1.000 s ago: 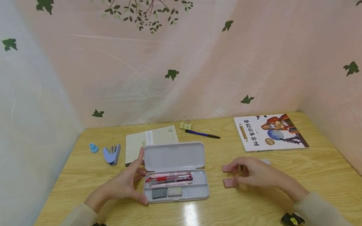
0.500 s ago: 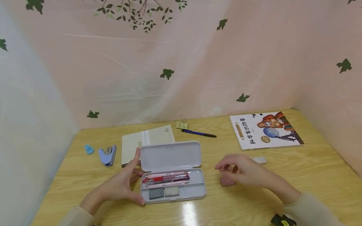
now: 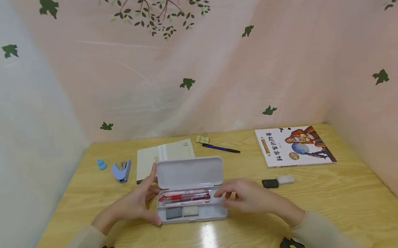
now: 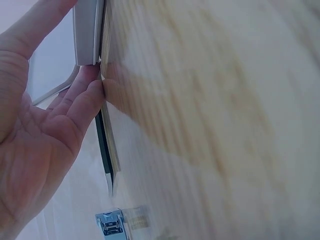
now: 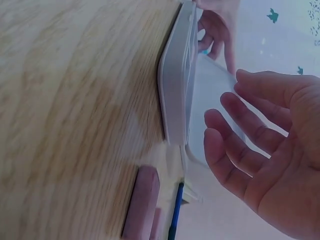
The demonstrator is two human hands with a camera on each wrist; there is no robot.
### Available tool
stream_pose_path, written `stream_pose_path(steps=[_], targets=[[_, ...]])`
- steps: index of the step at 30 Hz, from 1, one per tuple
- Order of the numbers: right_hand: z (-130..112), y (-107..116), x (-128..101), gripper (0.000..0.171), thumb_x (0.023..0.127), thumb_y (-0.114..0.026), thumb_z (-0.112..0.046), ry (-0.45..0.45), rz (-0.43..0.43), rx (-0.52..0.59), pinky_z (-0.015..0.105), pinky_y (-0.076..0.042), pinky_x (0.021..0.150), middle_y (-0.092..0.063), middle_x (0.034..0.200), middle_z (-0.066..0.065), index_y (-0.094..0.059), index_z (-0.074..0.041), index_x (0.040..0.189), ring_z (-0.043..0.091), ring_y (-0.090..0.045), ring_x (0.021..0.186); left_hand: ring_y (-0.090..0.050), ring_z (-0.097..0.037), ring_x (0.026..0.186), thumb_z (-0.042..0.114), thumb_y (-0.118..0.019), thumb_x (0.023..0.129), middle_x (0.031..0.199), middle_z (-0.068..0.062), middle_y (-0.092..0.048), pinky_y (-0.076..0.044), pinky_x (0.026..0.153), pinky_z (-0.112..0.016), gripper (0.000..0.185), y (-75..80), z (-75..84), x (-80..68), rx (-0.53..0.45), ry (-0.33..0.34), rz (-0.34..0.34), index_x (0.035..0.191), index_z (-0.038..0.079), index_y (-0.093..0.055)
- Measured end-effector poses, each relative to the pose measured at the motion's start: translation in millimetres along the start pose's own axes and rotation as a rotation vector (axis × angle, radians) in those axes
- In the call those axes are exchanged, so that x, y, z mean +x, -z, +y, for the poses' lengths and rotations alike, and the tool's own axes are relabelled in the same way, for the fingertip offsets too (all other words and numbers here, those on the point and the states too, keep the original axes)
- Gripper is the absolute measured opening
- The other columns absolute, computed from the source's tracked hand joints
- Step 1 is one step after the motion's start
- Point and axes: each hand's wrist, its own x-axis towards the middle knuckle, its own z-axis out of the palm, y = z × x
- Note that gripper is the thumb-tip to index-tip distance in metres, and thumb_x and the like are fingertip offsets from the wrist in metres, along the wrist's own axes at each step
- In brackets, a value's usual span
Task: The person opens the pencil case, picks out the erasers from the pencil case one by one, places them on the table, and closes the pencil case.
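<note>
An open pale pencil case [image 3: 190,173] lies on the table, its lid raised towards the back. Several pens [image 3: 185,197] fill its rear section; a dark grey eraser [image 3: 173,212] and a cream eraser [image 3: 190,211] sit in the front section. My left hand [image 3: 134,203] holds the case's left end, thumb at the front corner, fingers behind. Over the right end hovers my right hand [image 3: 248,196], fingers loosely bent and holding nothing in the right wrist view. Below it there, a pink eraser-like block [image 5: 142,205] rests on the table; the head view hides it.
Right of my right hand lie a black eraser [image 3: 270,183] and a white one [image 3: 285,179]. A book [image 3: 296,146] is at the back right. Behind the case are a notebook [image 3: 146,162], a binder clip [image 3: 202,139] and a blue pen [image 3: 221,148]. A stapler [image 3: 122,171] stands left.
My right hand has moved left from the pink blocks to the right end of the pencil case. The black eraser has come into sight. My left hand keeps its place on the case.
</note>
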Motion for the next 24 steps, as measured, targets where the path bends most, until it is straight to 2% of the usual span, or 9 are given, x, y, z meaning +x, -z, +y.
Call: stream_pose_path(steps=[4,10,15,19,24], targets=[[-3,-5,8,0.024,0.097,-0.071,-0.016,0.000,-0.022,-0.037,0.025,-0.057,0.070,-0.071,0.112,0.000,-0.074,-0.010,0.120,0.001,-0.058,0.081,-0.050,-0.022,0.131,0.024,-0.096,0.069,0.157,-0.011,-0.025,-0.033,0.116,-0.042,0.149,0.0,0.0,4.6,-0.010,0.011,-0.012,0.157,0.034,0.024],[-7,-17,22,0.025,0.097,-0.071,-0.016,-0.005,-0.080,-0.010,0.022,-0.055,0.079,-0.072,0.113,0.000,-0.074,-0.010,0.121,0.003,-0.061,0.090,-0.049,-0.021,0.132,0.021,-0.096,0.069,0.157,-0.012,-0.023,-0.032,0.117,-0.041,0.150,-0.5,-0.3,5.5,-0.023,0.024,-0.022,0.157,0.036,0.024],[-11,-27,31,0.026,0.096,-0.072,-0.017,0.010,-0.098,-0.042,0.018,-0.051,0.073,-0.072,0.108,-0.001,-0.075,-0.011,0.121,0.005,-0.059,0.082,-0.050,-0.021,0.132,0.023,-0.096,0.069,0.157,-0.012,-0.025,-0.033,0.116,-0.041,0.149,-0.5,0.8,3.9,-0.007,0.032,-0.016,0.157,0.035,0.024],[-16,-30,36,0.026,0.096,-0.072,-0.017,-0.007,-0.117,-0.024,0.018,-0.047,0.068,-0.072,0.108,-0.001,-0.074,-0.012,0.121,0.009,-0.057,0.078,-0.050,-0.022,0.131,0.024,-0.096,0.069,0.156,-0.013,-0.026,-0.034,0.115,-0.042,0.149,0.1,0.9,2.5,0.008,0.036,-0.009,0.158,0.033,0.023],[-18,-34,39,0.025,0.096,-0.073,-0.016,-0.032,-0.124,-0.015,0.018,-0.046,0.066,-0.070,0.101,-0.005,-0.075,-0.012,0.120,0.004,-0.052,0.074,-0.051,-0.022,0.131,0.024,-0.096,0.069,0.156,-0.013,-0.027,-0.034,0.115,-0.042,0.150,0.6,0.5,2.0,0.012,0.034,-0.006,0.157,0.036,0.024]])
